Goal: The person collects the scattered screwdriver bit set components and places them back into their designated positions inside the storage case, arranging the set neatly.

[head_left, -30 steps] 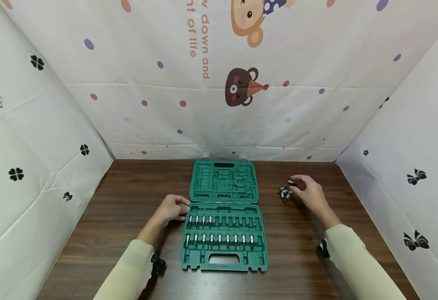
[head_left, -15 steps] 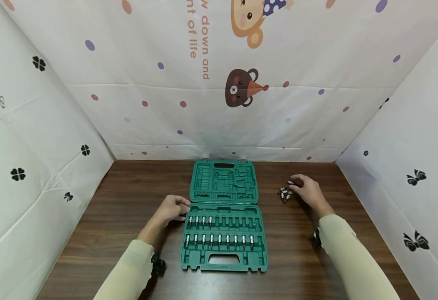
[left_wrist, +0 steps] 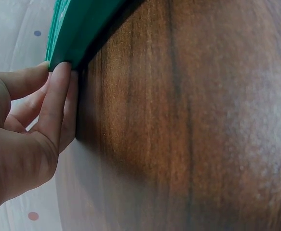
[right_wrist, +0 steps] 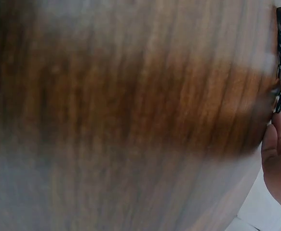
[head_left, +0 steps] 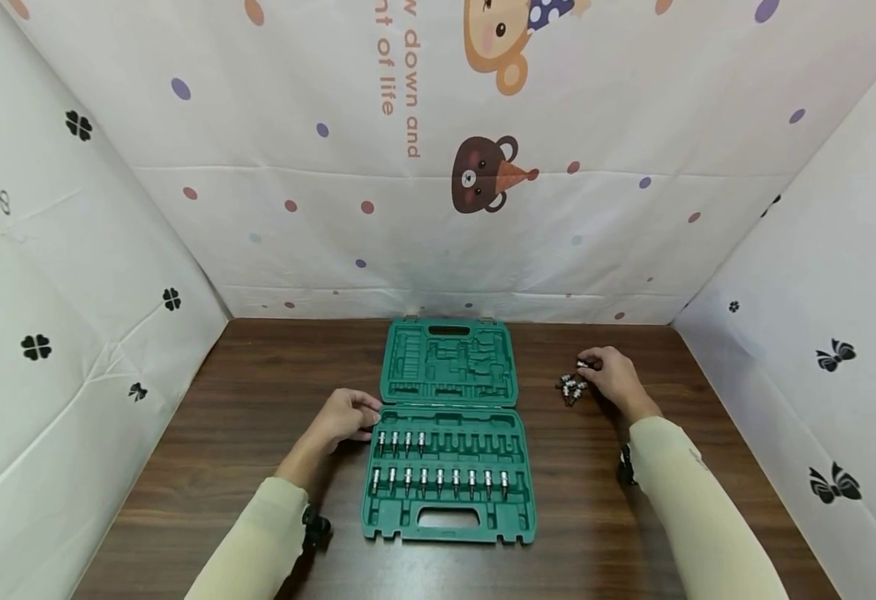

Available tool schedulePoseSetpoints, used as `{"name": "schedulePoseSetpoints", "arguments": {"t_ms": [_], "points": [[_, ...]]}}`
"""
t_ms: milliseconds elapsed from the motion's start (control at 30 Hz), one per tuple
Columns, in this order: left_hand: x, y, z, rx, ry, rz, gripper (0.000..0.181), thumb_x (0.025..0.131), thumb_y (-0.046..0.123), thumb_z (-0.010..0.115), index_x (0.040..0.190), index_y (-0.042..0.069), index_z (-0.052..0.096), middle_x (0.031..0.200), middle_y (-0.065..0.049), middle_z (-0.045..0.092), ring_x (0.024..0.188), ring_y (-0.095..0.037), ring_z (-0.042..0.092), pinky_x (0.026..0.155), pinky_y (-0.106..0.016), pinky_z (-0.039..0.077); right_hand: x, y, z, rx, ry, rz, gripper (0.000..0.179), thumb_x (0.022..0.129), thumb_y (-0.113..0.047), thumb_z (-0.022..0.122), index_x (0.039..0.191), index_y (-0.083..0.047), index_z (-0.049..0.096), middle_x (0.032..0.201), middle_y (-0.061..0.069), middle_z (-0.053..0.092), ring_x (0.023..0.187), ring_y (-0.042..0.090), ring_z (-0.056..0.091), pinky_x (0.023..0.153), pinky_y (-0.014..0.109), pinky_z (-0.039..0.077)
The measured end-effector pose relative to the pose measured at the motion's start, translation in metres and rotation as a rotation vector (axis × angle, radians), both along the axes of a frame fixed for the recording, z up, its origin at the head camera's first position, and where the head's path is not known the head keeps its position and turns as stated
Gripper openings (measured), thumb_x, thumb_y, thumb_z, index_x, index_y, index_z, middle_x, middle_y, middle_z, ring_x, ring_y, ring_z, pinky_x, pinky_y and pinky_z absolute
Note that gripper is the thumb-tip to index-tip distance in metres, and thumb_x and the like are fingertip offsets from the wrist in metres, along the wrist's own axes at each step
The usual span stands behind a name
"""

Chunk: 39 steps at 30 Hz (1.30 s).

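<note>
A green plastic socket case point(head_left: 503, 515) lies open in the middle of the table, its lid point(head_left: 453, 354) folded back. Silver bit sockets with dark tips sit in its two rows: several along the lower row point(head_left: 440, 479), several at the left of the upper row point(head_left: 407, 442). My left hand point(head_left: 338, 417) pinches the case's left edge, thumb on top and fingers point(left_wrist: 56, 103) against the side. At the right, my right hand point(head_left: 618, 379) pinches a bit socket point(head_left: 583, 364); its black tip point(right_wrist: 279, 102) shows by the fingers. Loose bit sockets point(head_left: 570, 390) lie heaped beside that hand.
The dark wooden table point(head_left: 257, 500) meets a printed white cloth backdrop point(head_left: 295, 250) just behind the lid. More white cloth stands at left point(head_left: 92, 275) and right point(head_left: 783, 275). A dark camera point(head_left: 316, 530) sits at the left wrist.
My right forearm has swung a little to the left, and the right fingers have closed in on the bit socket beside the pile. The left hand and the case stay put.
</note>
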<state>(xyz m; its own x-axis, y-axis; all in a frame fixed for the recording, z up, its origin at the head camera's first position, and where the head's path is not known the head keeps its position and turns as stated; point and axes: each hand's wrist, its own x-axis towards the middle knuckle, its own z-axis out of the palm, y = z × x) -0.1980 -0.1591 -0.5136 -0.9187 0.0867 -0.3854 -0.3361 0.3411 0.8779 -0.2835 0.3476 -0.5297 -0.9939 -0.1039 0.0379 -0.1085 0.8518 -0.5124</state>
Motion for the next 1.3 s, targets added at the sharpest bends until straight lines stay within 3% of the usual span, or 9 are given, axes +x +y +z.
{"name": "schedulePoseSetpoints", "arguments": {"t_ms": [367, 567, 767, 1033, 1300], "points": [[-0.003, 0.001, 0.003, 0.008, 0.002, -0.007, 0.02, 0.099, -0.002, 0.064, 0.118, -0.003, 0.07, 0.104, -0.017, 0.07, 0.086, -0.022, 0.069, 0.069, -0.035, 0.064, -0.005, 0.0, 0.001, 0.011, 0.008, -0.042, 0.019, 0.102, -0.015, 0.067, 0.113, -0.001, 0.072, 0.114, 0.023, 0.067, 0.105, 0.04, 0.063, 0.09, 0.057, 0.051], [-0.002, 0.001, 0.003, 0.003, 0.011, -0.002, 0.019, 0.098, -0.002, 0.065, 0.117, -0.003, 0.071, 0.105, -0.018, 0.071, 0.084, -0.022, 0.069, 0.068, -0.036, 0.064, -0.002, 0.001, 0.003, -0.061, -0.025, -0.089, 0.02, 0.104, -0.018, 0.064, 0.115, -0.004, 0.071, 0.113, 0.022, 0.069, 0.105, 0.039, 0.063, 0.087, 0.054, 0.051], [-0.002, 0.001, 0.002, 0.001, 0.013, -0.018, 0.02, 0.099, -0.002, 0.064, 0.117, -0.003, 0.07, 0.106, -0.018, 0.07, 0.084, -0.022, 0.069, 0.069, -0.037, 0.064, 0.004, 0.003, 0.006, -0.074, -0.032, -0.111, 0.019, 0.104, -0.02, 0.064, 0.114, -0.006, 0.07, 0.112, 0.02, 0.07, 0.102, 0.038, 0.063, 0.084, 0.052, 0.05], [-0.002, 0.0, 0.0, -0.006, 0.012, -0.006, 0.018, 0.098, -0.002, 0.064, 0.116, -0.002, 0.071, 0.104, -0.016, 0.071, 0.083, -0.021, 0.069, 0.069, -0.036, 0.064, 0.014, 0.002, 0.011, -0.095, -0.046, -0.08, 0.02, 0.104, -0.022, 0.063, 0.116, -0.006, 0.069, 0.105, 0.013, 0.069, 0.095, 0.029, 0.061, 0.08, 0.043, 0.049], [0.001, -0.001, -0.002, -0.005, 0.01, 0.0, 0.018, 0.098, -0.002, 0.064, 0.115, -0.002, 0.071, 0.103, -0.016, 0.07, 0.083, -0.021, 0.069, 0.068, -0.036, 0.064, 0.027, -0.006, 0.023, -0.179, -0.043, -0.075, 0.02, 0.106, -0.02, 0.06, 0.118, -0.005, 0.065, 0.105, 0.013, 0.066, 0.084, 0.021, 0.06, 0.069, 0.033, 0.053]]}}
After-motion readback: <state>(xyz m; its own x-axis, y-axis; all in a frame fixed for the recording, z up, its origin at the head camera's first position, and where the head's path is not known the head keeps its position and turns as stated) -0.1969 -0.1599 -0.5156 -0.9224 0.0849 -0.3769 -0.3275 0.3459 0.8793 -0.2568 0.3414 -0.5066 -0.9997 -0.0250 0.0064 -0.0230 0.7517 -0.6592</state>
